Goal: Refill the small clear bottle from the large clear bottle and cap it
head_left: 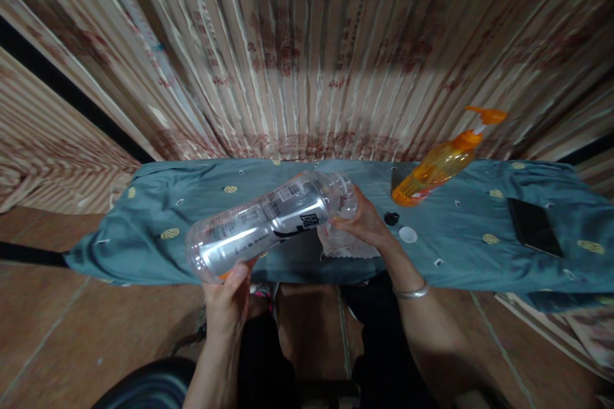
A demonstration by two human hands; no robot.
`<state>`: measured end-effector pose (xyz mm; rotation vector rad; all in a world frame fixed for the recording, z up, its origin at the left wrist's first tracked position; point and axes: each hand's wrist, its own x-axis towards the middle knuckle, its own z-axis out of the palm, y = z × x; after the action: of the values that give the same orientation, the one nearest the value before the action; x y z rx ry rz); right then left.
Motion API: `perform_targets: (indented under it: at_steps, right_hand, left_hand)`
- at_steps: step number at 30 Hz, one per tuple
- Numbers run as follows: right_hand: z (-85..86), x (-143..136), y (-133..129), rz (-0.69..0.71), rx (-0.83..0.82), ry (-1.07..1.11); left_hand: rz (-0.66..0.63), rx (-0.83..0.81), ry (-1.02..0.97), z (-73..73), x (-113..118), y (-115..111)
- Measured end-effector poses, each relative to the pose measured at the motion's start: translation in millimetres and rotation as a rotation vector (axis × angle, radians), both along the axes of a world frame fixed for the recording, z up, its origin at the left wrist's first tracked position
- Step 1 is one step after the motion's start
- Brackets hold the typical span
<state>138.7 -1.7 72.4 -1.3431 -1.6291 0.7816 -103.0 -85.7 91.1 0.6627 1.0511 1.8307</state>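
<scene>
A large clear plastic bottle [259,223] with a silver label and black print lies tilted across both my hands, above the cloth-covered surface. My left hand [229,291] grips its lower left end from below, thumb on the side. My right hand [362,220] is closed round the clear narrower end at the right; whether that end is one piece with the bottle I cannot tell. Under my right hand is a whitish, see-through wrapper [348,246] with a zigzag edge, partly hidden. Close by, to the right, lie a small black cap [391,218] and a white round lid [408,234].
An orange pump bottle [434,172] stands at the back right. A black phone-like slab [533,226] lies on the green patterned cloth [460,249] farther right. Pleated curtains [307,64] hang behind the surface. A dark round seat [148,386] is at lower left.
</scene>
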Motion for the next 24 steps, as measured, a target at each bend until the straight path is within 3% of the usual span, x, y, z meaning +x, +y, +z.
perform_targets:
  at_steps: [24]
  right_hand:
    - [-2.9,2.0,1.4,-0.015,0.005,-0.029]
  left_hand:
    - [0.028,-0.004,-0.024,-1.9,-6.1,-1.8]
